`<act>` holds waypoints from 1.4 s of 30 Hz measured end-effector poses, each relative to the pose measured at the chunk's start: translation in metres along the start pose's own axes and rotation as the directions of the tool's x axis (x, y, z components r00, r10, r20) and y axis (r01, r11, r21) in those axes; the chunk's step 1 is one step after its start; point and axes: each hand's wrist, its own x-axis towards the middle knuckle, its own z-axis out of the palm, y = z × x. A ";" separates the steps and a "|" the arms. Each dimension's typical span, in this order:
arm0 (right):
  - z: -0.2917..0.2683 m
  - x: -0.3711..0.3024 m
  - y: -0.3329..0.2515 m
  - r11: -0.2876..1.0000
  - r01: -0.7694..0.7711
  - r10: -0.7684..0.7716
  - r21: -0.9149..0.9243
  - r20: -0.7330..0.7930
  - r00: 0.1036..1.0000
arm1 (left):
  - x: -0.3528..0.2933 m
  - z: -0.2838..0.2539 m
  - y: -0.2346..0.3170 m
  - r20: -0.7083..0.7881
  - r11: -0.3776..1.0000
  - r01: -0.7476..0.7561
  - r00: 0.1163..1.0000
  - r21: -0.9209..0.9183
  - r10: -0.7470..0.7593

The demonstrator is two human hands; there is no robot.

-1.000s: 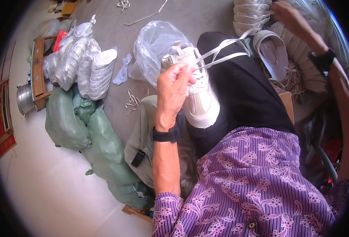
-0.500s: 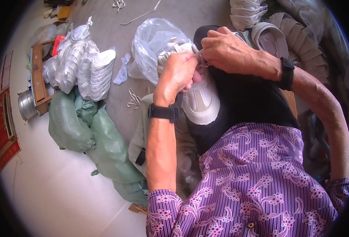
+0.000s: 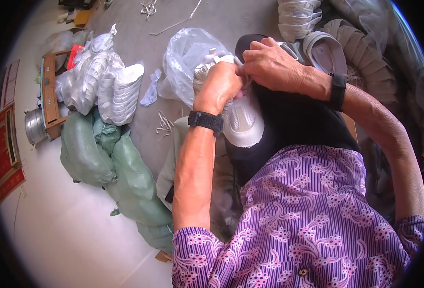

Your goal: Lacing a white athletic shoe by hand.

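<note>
A white sneaker [image 3: 243,126] with a mesh panel over its toe rests on my lap, toe pointing toward me. My left hand [image 3: 221,82] lies across its upper, fingers curled and pinching at the lacing. Close beside it, my right hand [image 3: 273,63] is closed on the pale shoelace [image 3: 238,61], its fingertips almost touching the left hand's. Most of the lacing and the fingertips are hidden behind the two hands. Both wrists wear black bands.
A clear plastic bag [image 3: 181,53] lies behind the sneaker. Bagged stacks of white shoe parts [image 3: 121,93] and green sacks [image 3: 133,177] are at the left. Loose laces [image 3: 164,124] lie on the floor. More stacked shoe uppers [image 3: 365,57] sit at the right.
My left hand has turned over the sneaker, knuckles now higher and fingers tucked in. My right hand has shifted slightly lower, still on the lace. The whole view has tilted a little.
</note>
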 end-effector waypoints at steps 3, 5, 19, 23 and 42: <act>0.002 -0.002 0.003 1.000 0.001 -0.001 -0.004 -0.028 1.000 | 0.000 0.002 -0.001 -0.035 0.998 -0.045 0.998 0.041 0.046; 0.006 -0.001 0.002 1.000 0.001 -0.001 -0.001 -0.032 0.999 | 0.002 0.004 -0.004 -0.053 0.996 -0.069 0.996 0.061 0.072; 0.006 0.006 -0.004 0.996 0.009 -0.004 -0.093 0.052 0.999 | 0.018 0.007 -0.010 -0.049 0.991 -0.070 0.996 0.116 0.076; 0.010 0.004 0.000 0.998 -0.009 0.011 -0.069 0.034 0.999 | 0.021 0.010 -0.016 -0.018 0.999 -0.052 0.998 -0.001 0.052; 0.011 -0.003 0.005 0.994 -0.047 0.049 -0.095 0.014 0.999 | 0.002 0.033 -0.041 -0.371 0.913 -0.364 0.834 0.184 0.407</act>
